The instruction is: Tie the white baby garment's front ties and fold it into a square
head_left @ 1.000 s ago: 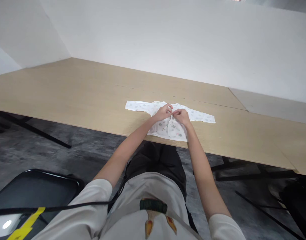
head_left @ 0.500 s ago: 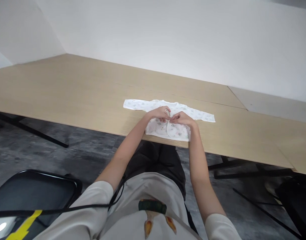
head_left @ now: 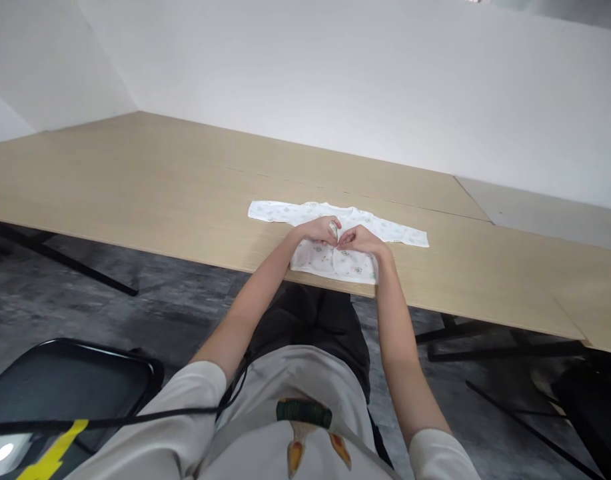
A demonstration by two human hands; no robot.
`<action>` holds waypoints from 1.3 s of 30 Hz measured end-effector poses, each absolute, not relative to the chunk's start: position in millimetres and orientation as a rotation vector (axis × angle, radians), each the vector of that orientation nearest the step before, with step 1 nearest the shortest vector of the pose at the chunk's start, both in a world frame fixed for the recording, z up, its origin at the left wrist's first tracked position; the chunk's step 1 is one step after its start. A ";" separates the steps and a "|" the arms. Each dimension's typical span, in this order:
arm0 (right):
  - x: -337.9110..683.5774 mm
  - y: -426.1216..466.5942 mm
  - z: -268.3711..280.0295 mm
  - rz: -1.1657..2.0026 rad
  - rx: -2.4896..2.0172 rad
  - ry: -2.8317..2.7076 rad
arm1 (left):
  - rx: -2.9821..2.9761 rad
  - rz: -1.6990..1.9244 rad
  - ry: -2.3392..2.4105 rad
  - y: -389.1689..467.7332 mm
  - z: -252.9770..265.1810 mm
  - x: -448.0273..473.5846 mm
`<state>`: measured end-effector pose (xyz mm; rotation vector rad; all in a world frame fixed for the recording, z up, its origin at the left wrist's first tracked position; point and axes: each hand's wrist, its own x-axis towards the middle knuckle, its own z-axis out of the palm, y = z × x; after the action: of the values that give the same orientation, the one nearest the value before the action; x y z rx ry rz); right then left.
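Left grip (head_left: 334,232) and right grip (head_left: 339,241) come together, fingertips nearly meeting, over the front opening of a small white garment (head_left: 330,260) with a scattered print. Each is narrow, its fingers bent inward; the left thumb and forefinger curve around a little gap where cloth shows, while the right fingers bunch to a point at the front edge. Whether cloth is pinched between the fingertips cannot be told.

Directly beneath both grips, the garment lies spread on the wood-toned tabletop (head_left: 175,187). Its neckline sits beyond the grips, its two sleeves reach out to either side of them, and its hem lies on the near side, close to the tabletop's front edge.

Well beyond the grips rises a pale wall (head_left: 305,73). Nearer the body than the grips are dark trousers (head_left: 310,320) and a light shirt (head_left: 315,373). Well to the left of the grips and nearer the wearer stands a black chair (head_left: 60,380), with a black cord (head_left: 185,412) and a yellow tag (head_left: 55,453) in front.
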<state>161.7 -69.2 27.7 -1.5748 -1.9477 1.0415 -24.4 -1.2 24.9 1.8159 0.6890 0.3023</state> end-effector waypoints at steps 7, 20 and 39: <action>160.5 -71.5 31.2 1.053 -1.556 -1.869 | 1.823 0.375 0.620 3.5 18.7 -23.3; 168.9 -71.1 34.5 1.049 -1.600 -1.746 | 1.737 0.761 0.805 -3.0 34.4 -18.9; 140.9 -4.4 7.1 0.444 -1.985 -1.363 | 2.156 0.708 1.339 34.1 9.2 18.6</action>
<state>140.9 -4.4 7.1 -1.9846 -1.3628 0.4435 18.6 34.1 9.2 2.1562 1.3389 0.7079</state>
